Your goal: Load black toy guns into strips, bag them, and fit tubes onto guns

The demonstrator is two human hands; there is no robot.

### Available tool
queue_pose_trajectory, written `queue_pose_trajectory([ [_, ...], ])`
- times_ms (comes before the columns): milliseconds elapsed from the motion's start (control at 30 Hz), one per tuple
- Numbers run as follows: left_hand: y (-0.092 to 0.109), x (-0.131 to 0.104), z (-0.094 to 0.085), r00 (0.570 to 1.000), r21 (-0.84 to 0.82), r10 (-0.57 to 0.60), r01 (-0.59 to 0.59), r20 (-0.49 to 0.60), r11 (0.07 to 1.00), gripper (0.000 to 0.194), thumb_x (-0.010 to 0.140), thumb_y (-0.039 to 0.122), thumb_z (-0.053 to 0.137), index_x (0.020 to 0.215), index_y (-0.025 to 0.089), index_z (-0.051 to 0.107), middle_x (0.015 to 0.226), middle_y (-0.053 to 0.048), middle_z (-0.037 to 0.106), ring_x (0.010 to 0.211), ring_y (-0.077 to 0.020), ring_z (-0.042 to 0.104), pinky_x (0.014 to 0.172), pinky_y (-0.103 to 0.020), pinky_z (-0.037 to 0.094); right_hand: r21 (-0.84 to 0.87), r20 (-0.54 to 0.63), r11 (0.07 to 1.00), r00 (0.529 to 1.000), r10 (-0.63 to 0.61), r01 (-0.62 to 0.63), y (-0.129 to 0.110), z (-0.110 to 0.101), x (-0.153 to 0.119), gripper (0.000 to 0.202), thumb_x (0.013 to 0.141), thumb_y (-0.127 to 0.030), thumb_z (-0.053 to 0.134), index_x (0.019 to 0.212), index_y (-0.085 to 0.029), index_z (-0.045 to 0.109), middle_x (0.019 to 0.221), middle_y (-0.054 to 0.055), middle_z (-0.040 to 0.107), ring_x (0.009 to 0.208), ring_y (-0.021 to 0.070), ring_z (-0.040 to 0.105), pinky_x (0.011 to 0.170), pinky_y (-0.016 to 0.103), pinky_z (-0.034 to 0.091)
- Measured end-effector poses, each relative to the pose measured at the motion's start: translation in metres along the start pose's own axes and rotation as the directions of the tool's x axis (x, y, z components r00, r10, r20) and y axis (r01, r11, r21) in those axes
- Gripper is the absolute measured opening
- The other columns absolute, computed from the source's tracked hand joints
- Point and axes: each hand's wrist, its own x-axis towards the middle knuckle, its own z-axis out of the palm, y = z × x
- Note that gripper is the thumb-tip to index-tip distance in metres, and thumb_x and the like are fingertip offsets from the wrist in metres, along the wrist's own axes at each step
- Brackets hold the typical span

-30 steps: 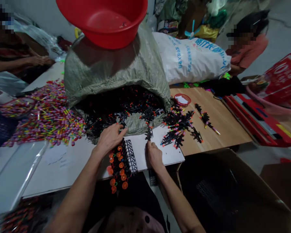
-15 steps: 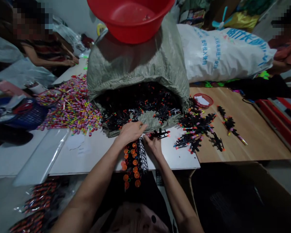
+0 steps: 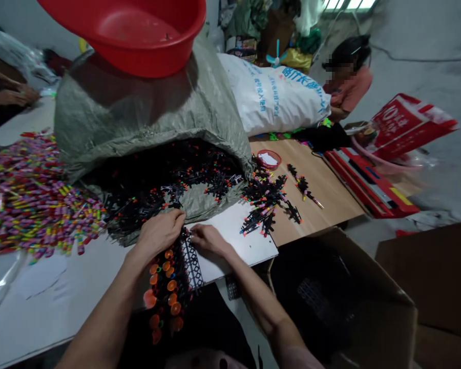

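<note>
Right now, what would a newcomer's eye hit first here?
Probably the big red plastic basin, perched on the bulging grey-green woven sack that gapes toward the hands, full of small black plastic parts. Next, the heap of small multicoloured pieces left of it, then the orange translucent discs in rows at the table's near edge.
</note>
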Motion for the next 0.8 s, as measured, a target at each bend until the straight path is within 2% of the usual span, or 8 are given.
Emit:
queue_pose_trajectory([
  [67, 0.0, 0.0, 0.001, 1.0, -0.001, 0.01, -0.01, 0.007, 1.0, 0.047, 0.094, 0.037, 0.024, 0.122, 0.024, 0.059, 0.114, -0.008, 0.069, 0.106, -0.0288, 0.063, 0.087, -0.036, 0.047, -0.041, -0.065, 0.994, 0.993, 0.097, -0.1, 0.036, -0.036, -0.001, 0.035, 0.092, -0.021, 0.035, 0.116, -0.026, 0.06, 0.109, 0.007, 0.068, 0.086, 0.0181, 0.066, 0.072, 0.028, 0.05],
  [167, 0.003, 0.0, 0.003, 1.0, -0.01, 0.004, -0.004, -0.015, 1.0, 0.048, 0.093, 0.038, 0.024, 0.126, 0.024, 0.056, 0.117, -0.009, 0.068, 0.109, -0.0297, 0.062, 0.088, -0.038, 0.046, -0.149, -0.327, 0.876, 0.859, 0.394, -0.459, 0.086, -0.094, 0.009, 0.039, 0.092, -0.025, 0.042, 0.128, -0.015, 0.049, 0.124, 0.019, 0.058, 0.108, 0.0268, 0.059, 0.082, 0.035, 0.048],
  [267, 0.007, -0.001, 0.002, 1.0, -0.024, -0.012, 0.012, -0.007, 1.0, 0.05, 0.092, 0.045, 0.028, 0.128, 0.024, 0.055, 0.114, -0.009, 0.069, 0.108, -0.0296, 0.063, 0.087, -0.037, 0.046, -0.221, -0.311, 0.765, 0.787, 0.532, -0.605, 0.105, -0.117, 0.019, 0.043, 0.087, -0.022, 0.052, 0.126, -0.008, 0.046, 0.116, 0.024, 0.061, 0.107, 0.0305, 0.06, 0.077, 0.035, 0.048],
  [400, 0.007, 0.0, 0.0, 1.0, -0.018, -0.008, 0.008, 0.015, 1.0, 0.05, 0.085, 0.047, 0.042, 0.128, 0.025, 0.055, 0.111, -0.008, 0.07, 0.107, -0.0308, 0.063, 0.086, -0.036, 0.047, -0.224, -0.237, 0.789, 0.818, 0.525, -0.572, 0.084, -0.082, 0.006, 0.034, 0.091, -0.024, 0.044, 0.123, -0.014, 0.049, 0.095, 0.014, 0.069, 0.089, 0.0248, 0.066, 0.068, 0.031, 0.047],
  [500, 0.004, 0.003, 0.002, 1.0, 0.009, -0.007, 0.007, 0.009, 1.0, 0.046, 0.084, 0.034, 0.042, 0.127, 0.027, 0.056, 0.114, -0.006, 0.069, 0.108, -0.0291, 0.062, 0.086, -0.035, 0.047, -0.252, -0.191, 0.86, 0.894, 0.405, -0.443, 0.073, -0.061, -0.005, 0.031, 0.091, -0.025, 0.045, 0.12, -0.02, 0.053, 0.098, 0.01, 0.068, 0.09, 0.0213, 0.064, 0.068, 0.027, 0.045],
  [567, 0.002, 0.005, 0.004, 1.0, 0.012, 0.013, -0.013, 0.0, 1.0, 0.046, 0.084, 0.03, 0.04, 0.126, 0.027, 0.057, 0.115, -0.005, 0.069, 0.108, -0.0277, 0.062, 0.085, -0.034, 0.047, -0.27, -0.21, 0.883, 0.919, 0.335, -0.383, 0.083, -0.07, 0.0, 0.032, 0.091, -0.02, 0.042, 0.12, -0.02, 0.054, 0.11, 0.012, 0.063, 0.099, 0.0214, 0.059, 0.072, 0.027, 0.045],
  [667, 0.002, 0.006, 0.005, 1.0, 0.014, 0.025, -0.025, -0.008, 1.0, 0.046, 0.084, 0.028, 0.039, 0.126, 0.026, 0.057, 0.113, -0.005, 0.069, 0.106, -0.0261, 0.063, 0.084, -0.033, 0.047, -0.356, -0.264, 0.859, 0.922, 0.284, -0.367, 0.117, -0.106, 0.024, 0.041, 0.091, -0.008, 0.031, 0.126, -0.016, 0.051, 0.123, 0.018, 0.053, 0.11, 0.0247, 0.051, 0.08, 0.032, 0.043],
  [800, 0.004, 0.005, 0.006, 1.0, 0.008, 0.0, 0.0, -0.011, 1.0, 0.044, 0.085, 0.027, 0.038, 0.124, 0.028, 0.058, 0.113, -0.003, 0.07, 0.107, -0.0243, 0.063, 0.084, -0.031, 0.047, -0.523, -0.116, 0.836, 0.986, 0.12, -0.164, 0.156, -0.139, 0.056, 0.045, 0.089, -0.003, 0.031, 0.12, -0.019, 0.058, 0.123, 0.016, 0.053, 0.109, 0.0244, 0.05, 0.079, 0.031, 0.042],
])
